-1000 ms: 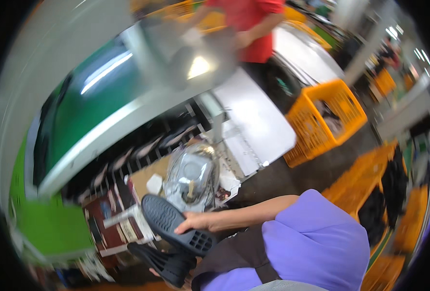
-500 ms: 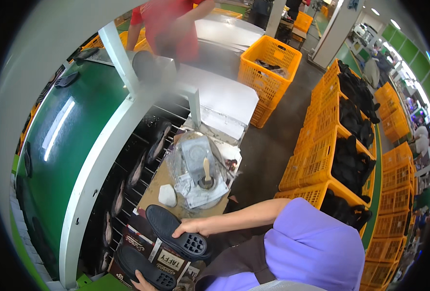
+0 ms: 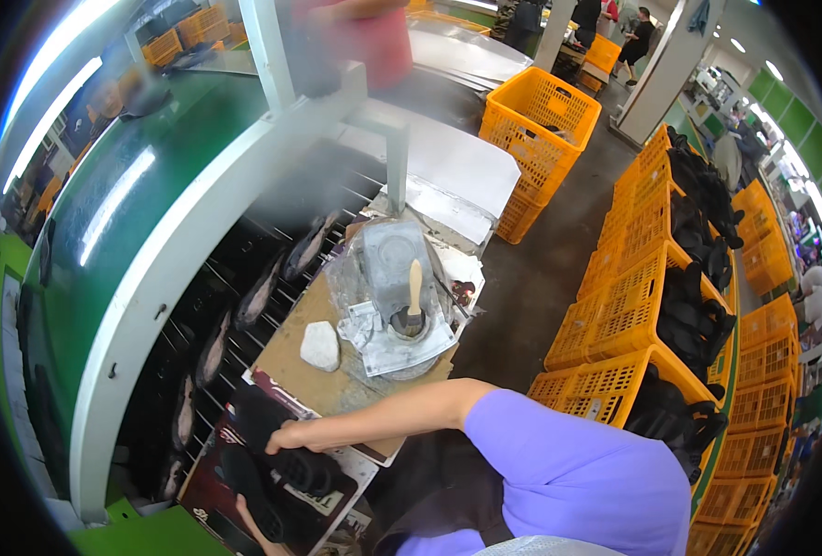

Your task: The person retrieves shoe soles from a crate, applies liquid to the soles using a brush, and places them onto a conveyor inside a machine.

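Observation:
My right hand (image 3: pixel 286 437) is closed on the edge of a black shoe sole (image 3: pixel 304 473). Below it, my left hand (image 3: pixel 255 521) grips a second black shoe sole (image 3: pixel 252 489) by its lower side; most of the fingers are hidden. Both soles are blurred and lie close together over a printed dark red cardboard sheet (image 3: pixel 212 496). Just beyond them, a white lump (image 3: pixel 319 347) rests on a brown board (image 3: pixel 286 324). A wooden-handled brush (image 3: pixel 415 295) stands in a small pot on that board, beside a grey plastic container (image 3: pixel 392 255).
Left of the board, several soles (image 3: pixel 214 347) lie on a dark rack of metal rods. A pale metal frame (image 3: pixel 142 278) rises beside a green conveyor (image 3: pixel 105 232). Yellow crates (image 3: pixel 606 315) with black shoe parts stand at right. A person in red (image 3: pixel 365 46) works across.
Both hands have moved the soles left, closer to the rods, and the right-hand sole has come nearer the other one. My right arm reaches further left. The whole view has shifted.

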Available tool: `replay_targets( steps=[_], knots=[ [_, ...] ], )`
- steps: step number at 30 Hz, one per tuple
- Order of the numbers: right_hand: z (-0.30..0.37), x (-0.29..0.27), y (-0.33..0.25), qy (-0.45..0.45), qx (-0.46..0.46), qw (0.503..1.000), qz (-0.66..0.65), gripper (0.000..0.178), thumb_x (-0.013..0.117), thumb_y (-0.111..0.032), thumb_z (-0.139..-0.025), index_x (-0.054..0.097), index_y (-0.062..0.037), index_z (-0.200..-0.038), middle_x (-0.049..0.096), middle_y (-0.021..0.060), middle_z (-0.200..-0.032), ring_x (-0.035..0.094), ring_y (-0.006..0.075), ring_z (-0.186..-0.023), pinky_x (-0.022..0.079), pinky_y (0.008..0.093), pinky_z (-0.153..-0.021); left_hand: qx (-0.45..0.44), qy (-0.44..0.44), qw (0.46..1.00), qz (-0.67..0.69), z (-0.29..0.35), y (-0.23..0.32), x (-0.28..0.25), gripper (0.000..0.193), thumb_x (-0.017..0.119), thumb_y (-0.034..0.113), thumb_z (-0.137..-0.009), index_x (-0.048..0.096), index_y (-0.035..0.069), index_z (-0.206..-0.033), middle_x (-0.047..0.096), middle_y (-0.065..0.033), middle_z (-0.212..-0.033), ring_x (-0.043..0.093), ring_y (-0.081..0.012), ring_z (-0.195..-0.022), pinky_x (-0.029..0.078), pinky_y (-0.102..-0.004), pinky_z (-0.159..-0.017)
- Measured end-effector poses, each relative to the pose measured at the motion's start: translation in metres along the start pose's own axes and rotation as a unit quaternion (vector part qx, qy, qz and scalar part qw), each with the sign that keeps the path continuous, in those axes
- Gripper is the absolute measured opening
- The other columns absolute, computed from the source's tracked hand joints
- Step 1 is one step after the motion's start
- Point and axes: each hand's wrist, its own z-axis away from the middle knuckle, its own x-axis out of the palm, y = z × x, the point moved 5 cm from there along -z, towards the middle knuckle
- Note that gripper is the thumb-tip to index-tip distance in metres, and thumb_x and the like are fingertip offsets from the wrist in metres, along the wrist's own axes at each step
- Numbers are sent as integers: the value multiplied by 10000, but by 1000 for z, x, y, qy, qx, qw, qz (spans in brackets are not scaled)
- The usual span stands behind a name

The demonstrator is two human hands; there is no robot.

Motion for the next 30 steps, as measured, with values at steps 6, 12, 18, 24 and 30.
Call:
replay_targets(
  steps=[6, 12, 18, 24, 30],
  knots=[
    [-29, 17, 12, -44, -30, 998, 25, 855, 655, -379, -750, 307, 71, -1388, 309, 245, -1452, 308, 330, -1343, 268, 405, -1081, -51, 38, 993, -102, -23, 4, -30, 495, 516, 367, -915, 524, -8, -1238, 621, -140, -1114, 614, -253, -981, 484, -353, -896],
    [-12, 10, 19, -29, -50, 998, -32, 786, 624, -458, -813, 386, 54, -1360, 409, 224, -1393, 400, 300, -1285, 325, 389, -1053, -70, 126, 947, -286, -41, 49, -98, 463, 549, 340, -904, 543, -12, -1205, 644, -143, -1057, 639, -253, -920, 510, -354, -844],
    [8, 9, 27, -203, -126, 956, -172, 799, 615, -494, -832, 369, 50, -1363, 486, 186, -1320, 539, 258, -1142, 476, 370, -912, -4, 36, 924, -380, -30, 49, -87, 415, 544, 339, -931, 571, -25, -1129, 657, -138, -1032, 656, -238, -870, 533, -357, -794],
    [-7, 11, 32, 13, -132, 991, -25, 1189, 615, -641, -722, 27, 110, -1432, 167, 264, -1494, 181, 341, -1396, 175, 378, -1131, 56, 84, 966, -239, 6, 20, -98, 491, 526, 436, -924, 586, 5, -1152, 652, -117, -1086, 651, -248, -935, 539, -383, -801],
    [-19, 15, 34, -8, -140, 990, 25, 1165, 589, -681, -728, 102, 111, -1430, 242, 281, -1463, 275, 356, -1359, 271, 395, -1092, 252, 118, 906, -320, 31, 24, -114, 359, 499, 302, -964, 564, -16, -1116, 633, -103, -1035, 597, -182, -963, 462, -306, -853]
  ],
)
